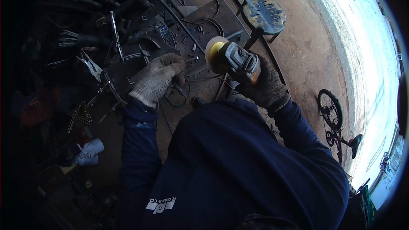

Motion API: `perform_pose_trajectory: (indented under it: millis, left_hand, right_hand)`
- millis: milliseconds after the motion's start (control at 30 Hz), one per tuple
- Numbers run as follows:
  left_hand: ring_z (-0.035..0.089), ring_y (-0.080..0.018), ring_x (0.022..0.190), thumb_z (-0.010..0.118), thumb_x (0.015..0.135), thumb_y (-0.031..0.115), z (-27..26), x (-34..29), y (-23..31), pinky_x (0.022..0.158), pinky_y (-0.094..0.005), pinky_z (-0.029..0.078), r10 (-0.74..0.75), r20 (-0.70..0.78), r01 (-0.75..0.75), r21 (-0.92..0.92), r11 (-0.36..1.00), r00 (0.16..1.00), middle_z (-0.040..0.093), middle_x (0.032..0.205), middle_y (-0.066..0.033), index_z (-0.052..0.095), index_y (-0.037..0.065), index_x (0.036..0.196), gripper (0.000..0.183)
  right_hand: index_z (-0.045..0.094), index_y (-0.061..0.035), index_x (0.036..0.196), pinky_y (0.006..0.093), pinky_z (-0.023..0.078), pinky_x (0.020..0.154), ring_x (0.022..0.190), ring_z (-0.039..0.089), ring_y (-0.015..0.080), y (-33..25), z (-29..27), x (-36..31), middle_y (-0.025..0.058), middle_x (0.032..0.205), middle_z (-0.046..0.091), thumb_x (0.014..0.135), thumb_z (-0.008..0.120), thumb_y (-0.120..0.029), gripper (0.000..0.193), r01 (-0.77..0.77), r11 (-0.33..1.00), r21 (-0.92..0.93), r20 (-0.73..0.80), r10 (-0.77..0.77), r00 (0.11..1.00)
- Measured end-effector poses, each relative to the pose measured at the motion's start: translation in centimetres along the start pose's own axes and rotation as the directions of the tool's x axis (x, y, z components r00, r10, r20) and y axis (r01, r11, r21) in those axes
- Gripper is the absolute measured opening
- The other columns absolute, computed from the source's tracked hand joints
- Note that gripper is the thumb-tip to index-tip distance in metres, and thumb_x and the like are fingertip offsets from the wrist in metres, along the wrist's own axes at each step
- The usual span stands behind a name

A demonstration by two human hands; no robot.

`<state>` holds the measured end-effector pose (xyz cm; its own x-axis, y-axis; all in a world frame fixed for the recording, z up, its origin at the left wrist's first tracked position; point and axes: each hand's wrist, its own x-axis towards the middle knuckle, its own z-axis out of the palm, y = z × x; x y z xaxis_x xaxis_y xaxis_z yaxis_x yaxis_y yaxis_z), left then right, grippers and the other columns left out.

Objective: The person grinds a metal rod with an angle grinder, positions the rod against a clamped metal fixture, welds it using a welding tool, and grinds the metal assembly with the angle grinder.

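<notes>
My right hand (269,86), in a dark worn glove, is closed round the body of an angle grinder (242,58). The grinder's round disc (213,54), pale with a yellow centre, faces left. Whether it spins I cannot tell. A grey knitted glove covers my left hand (158,76), whose fingers are pinched on a short thin metal rod (191,59). The rod points right, its bright tip a small gap away from the disc. My fingers hide its other end.
Under both hands is a dark metal worktable (204,38) with scattered small metal pieces and a cable. Locking pliers (91,66) and clamps lie to the left, near a bundle of rods (68,39). A plastic stool (264,15) stands beyond the table, and a bicycle (331,110) is at the right.
</notes>
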<state>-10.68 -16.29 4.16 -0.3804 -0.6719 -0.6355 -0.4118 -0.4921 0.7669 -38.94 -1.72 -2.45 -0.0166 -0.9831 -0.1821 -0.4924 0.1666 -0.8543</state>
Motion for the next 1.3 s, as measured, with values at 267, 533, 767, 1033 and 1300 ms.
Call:
perform_pose_trajectory:
  millis: [267, 533, 767, 1033, 1300]
  left_hand:
    - [0.064, -0.0073, 0.064, 0.063, 0.098, 0.024, -1.1, 0.4, -2.0, 0.048, -0.0195, 0.043, 0.101, 0.080, -0.091, -0.118, 0.989, 0.992, 0.069, 0.077, -0.0042, 0.066, 0.004, 0.114, 0.025]
    - [0.067, -0.0167, 0.102, 0.060, 0.098, 0.017, 6.2, 2.7, -1.6, 0.096, -0.0314, 0.051, 0.056, 0.157, -0.119, 0.424, 0.898, 0.986, 0.071, 0.110, -0.0075, 0.064, 0.005, 0.129, 0.034]
    - [0.066, -0.0247, 0.100, 0.061, 0.099, 0.037, 11.3, 12.4, -10.0, 0.092, -0.0332, 0.053, 0.283, 0.522, -0.518, 0.385, 0.764, 0.805, 0.069, 0.113, -0.0109, 0.063, 0.004, 0.129, 0.045]
    - [0.068, -0.0141, 0.091, 0.063, 0.094, 0.063, 11.0, 10.8, -9.1, 0.072, -0.0289, 0.058, 0.033, 0.590, 0.048, -0.121, 0.992, 0.807, 0.070, 0.102, -0.0062, 0.063, 0.000, 0.125, 0.070]
    - [0.068, -0.0144, 0.093, 0.067, 0.096, 0.051, 9.3, 10.8, -11.2, 0.078, -0.0263, 0.056, -0.075, 0.541, 0.158, -0.109, 0.981, 0.838, 0.071, 0.101, -0.0064, 0.066, 0.005, 0.122, 0.053]
  right_hand:
    - [0.043, 0.0002, 0.141, 0.0404, 0.050, 0.106, 0.123, 0.060, 0.0262, 0.0, -1.0, 0.4, 0.0157, 0.132, 0.060, 0.076, 0.084, -0.013, 0.078, -0.062, 0.939, 0.339, -0.124, 0.110, 0.986]
    - [0.049, -0.0034, 0.135, 0.0415, 0.054, 0.097, 0.112, 0.065, 0.0226, 5.9, -3.4, 6.0, 0.0117, 0.122, 0.064, 0.077, 0.085, -0.010, 0.069, 0.129, 0.849, 0.512, -0.311, 0.043, 0.950]
    - [0.057, -0.0022, 0.125, 0.0485, 0.060, 0.082, 0.096, 0.071, 0.0315, 5.5, -3.7, 12.3, 0.0149, 0.110, 0.068, 0.085, 0.082, -0.023, 0.051, 0.140, 0.172, 0.975, -0.143, 0.005, 0.990]
    - [0.051, 0.0011, 0.137, 0.0554, 0.057, 0.091, 0.108, 0.066, 0.0416, 8.6, -0.2, 11.9, 0.0230, 0.123, 0.064, 0.087, 0.075, -0.044, 0.071, 0.106, 0.063, 0.992, -0.110, 0.051, 0.993]
    - [0.050, 0.0023, 0.137, 0.0563, 0.056, 0.093, 0.112, 0.065, 0.0444, 9.3, 2.9, 11.1, 0.0265, 0.122, 0.065, 0.090, 0.069, -0.052, 0.075, 0.068, -0.021, 0.997, -0.067, 0.027, 0.997]
